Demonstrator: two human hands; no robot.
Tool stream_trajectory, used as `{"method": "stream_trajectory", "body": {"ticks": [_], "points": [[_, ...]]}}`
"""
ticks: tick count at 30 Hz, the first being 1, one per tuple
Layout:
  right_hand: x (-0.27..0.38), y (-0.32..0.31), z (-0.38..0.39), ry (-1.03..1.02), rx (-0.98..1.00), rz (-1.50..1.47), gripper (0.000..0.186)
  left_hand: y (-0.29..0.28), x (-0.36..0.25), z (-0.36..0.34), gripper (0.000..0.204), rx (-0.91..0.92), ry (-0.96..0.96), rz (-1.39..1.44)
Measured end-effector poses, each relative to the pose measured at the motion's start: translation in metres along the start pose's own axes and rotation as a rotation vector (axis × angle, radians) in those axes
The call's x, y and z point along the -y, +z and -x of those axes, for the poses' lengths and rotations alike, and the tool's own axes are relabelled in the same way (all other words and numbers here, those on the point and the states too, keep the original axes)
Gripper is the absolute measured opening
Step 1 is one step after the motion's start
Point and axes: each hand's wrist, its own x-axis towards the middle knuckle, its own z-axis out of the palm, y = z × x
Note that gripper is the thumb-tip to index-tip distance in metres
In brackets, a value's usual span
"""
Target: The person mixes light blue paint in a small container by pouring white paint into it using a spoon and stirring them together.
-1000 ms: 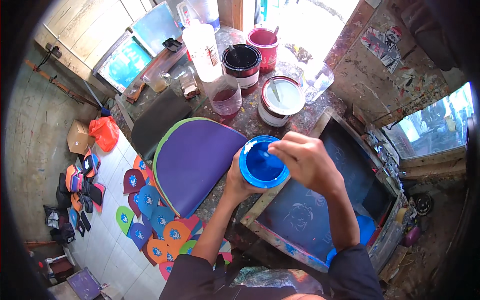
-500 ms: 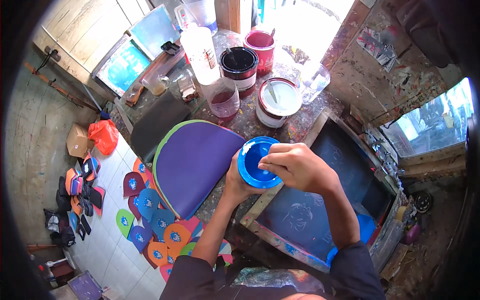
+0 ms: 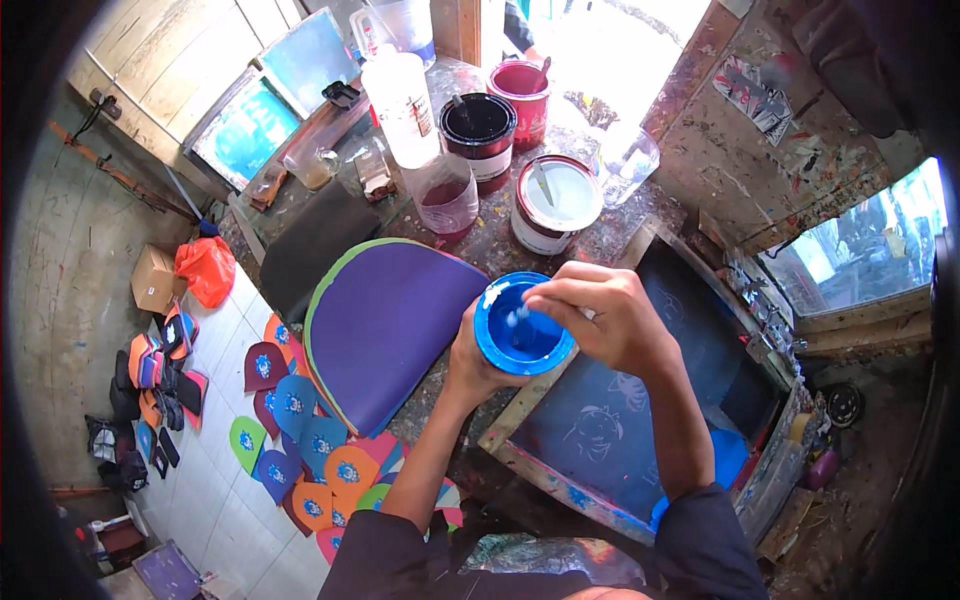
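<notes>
A: Where is the blue tub point(image 3: 522, 368)?
B: Over the desk point(image 3: 500, 235), between the purple sheet point(image 3: 390, 325) and the left edge of the wooden frame point(image 3: 520, 415); whether its base touches the desk, the view hides.
A: Which hand is nearer?
B: The left hand point(image 3: 468, 368) touches it, fingers curled round its left side; the right hand point(image 3: 618, 315) hangs over the rim's right side.
A: And those right fingers?
B: Pinched together, seemingly on a pale stick point(image 3: 518, 316); its visible end lies inside the mouth, left of the fingertips and slightly nearer the person; its full length is hidden.
A: The tub's long axis?
B: Roughly upright, I judge; the mouth faces up toward the head.
</notes>
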Motion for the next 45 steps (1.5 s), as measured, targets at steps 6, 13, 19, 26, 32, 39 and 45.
{"method": "stream_trajectory", "body": {"ticks": [6,13,19,26,32,39,45], "points": [[0.009,0.011,-0.010,0.030,-0.115,0.047,0.010,-0.012,0.006,-0.001,0.120,-0.022,0.144,-0.003],[0.012,0.013,0.004,0.169,-0.193,0.168,0.012,-0.007,0.015,0.005,0.128,0.008,0.118,0.118],[0.014,0.015,-0.002,0.176,-0.088,0.114,0.012,-0.005,0.013,0.007,0.127,-0.022,0.125,0.112],[0.016,0.018,-0.005,0.149,-0.160,0.186,0.011,-0.004,0.015,0.006,0.127,-0.028,0.122,0.085],[0.016,0.017,-0.005,0.130,-0.004,0.196,0.013,-0.005,0.014,0.006,0.127,-0.054,0.158,0.087],[0.012,0.017,-0.004,0.114,0.004,0.099,0.014,-0.007,0.014,0.007,0.127,-0.033,0.129,0.107],[0.014,0.016,-0.003,0.129,0.054,0.125,0.012,-0.005,0.014,0.006,0.126,-0.054,0.156,0.108]]}}
